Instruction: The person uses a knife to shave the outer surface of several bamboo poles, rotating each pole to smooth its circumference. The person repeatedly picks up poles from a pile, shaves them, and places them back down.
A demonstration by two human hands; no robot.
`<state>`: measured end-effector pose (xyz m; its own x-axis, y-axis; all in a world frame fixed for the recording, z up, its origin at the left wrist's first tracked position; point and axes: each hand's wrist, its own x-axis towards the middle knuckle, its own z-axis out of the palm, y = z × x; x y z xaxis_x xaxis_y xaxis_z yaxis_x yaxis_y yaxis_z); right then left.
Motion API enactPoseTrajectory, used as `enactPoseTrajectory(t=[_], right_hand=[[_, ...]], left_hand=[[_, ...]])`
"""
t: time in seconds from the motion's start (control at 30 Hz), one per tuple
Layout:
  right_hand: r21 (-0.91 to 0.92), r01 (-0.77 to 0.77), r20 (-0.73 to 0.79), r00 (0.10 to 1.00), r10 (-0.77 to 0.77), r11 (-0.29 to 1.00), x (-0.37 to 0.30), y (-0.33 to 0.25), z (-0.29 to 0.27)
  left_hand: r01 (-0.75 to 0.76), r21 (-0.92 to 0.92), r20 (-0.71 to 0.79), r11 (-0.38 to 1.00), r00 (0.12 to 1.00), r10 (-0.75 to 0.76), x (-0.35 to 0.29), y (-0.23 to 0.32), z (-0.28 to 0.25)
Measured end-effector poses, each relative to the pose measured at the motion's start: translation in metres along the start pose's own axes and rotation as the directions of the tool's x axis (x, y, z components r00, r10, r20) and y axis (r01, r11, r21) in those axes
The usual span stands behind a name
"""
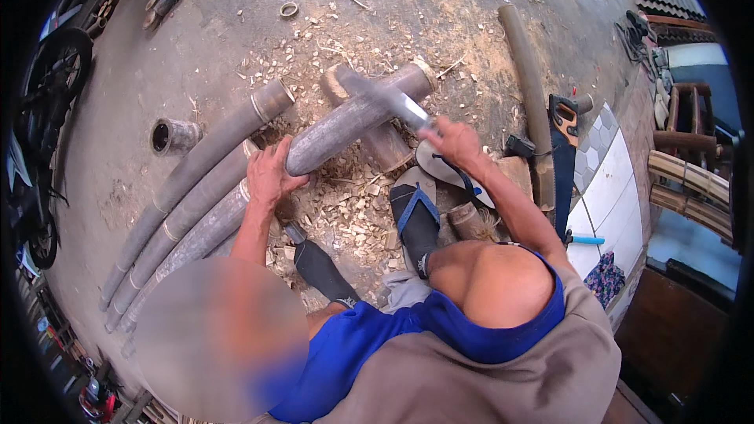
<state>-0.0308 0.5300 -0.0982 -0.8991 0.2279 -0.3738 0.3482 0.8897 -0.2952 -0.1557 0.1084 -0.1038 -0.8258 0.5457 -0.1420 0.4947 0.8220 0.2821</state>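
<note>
A thick grey-brown bamboo pole [345, 132] lies slanting over a shorter bamboo piece [382, 148] on the floor, its far end raised to the upper right. Around its near lower end my left hand [271, 175] is closed, thumb toward the cut rim. My right hand [455, 144] is closed on the handle of a machete [408, 110], mostly hidden by the fingers. The blade points up and left across the bamboo's upper side, its tip smeared by motion. Whether the edge touches the bamboo I cannot tell. Pale wood chips [357, 204] cover the floor beneath.
Several long bamboo poles [200, 159] lie at left, beside a short bamboo section [174, 137]. At right are another bamboo pole [525, 71], a handsaw [561, 165] and tiles [616, 180]. A motorcycle [51, 110] stands far left. My feet flank the chips.
</note>
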Motion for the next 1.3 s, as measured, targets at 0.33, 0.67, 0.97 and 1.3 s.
enactPoseTrajectory(t=[0.33, 0.67, 0.97, 1.3], right_hand=[[0.205, -0.024, -0.149, 0.987, 0.055, 0.978, 0.015, 0.019, -0.002], [0.691, -0.294, -0.072, 0.881, 0.467, 0.66, 0.043, 0.088, -0.024], [0.749, -0.248, 0.021, 0.935, 0.353, 0.614, 0.003, 0.074, -0.002], [0.912, -0.062, -0.092, 0.933, 0.349, 0.405, 0.019, 0.026, 0.01]], left_hand=[[0.04, -0.124, 0.178, 0.992, 0.984, -0.017, 0.01, -0.004, -0.009], [-0.026, -0.004, -0.036, 1.0, 0.999, 0.026, -0.019, -0.009, -0.009], [0.292, 0.016, -0.124, 0.956, 0.95, -0.288, -0.177, -0.144, -0.027], [0.254, 0.03, -0.102, 0.967, 0.963, -0.25, -0.173, -0.141, -0.021]])
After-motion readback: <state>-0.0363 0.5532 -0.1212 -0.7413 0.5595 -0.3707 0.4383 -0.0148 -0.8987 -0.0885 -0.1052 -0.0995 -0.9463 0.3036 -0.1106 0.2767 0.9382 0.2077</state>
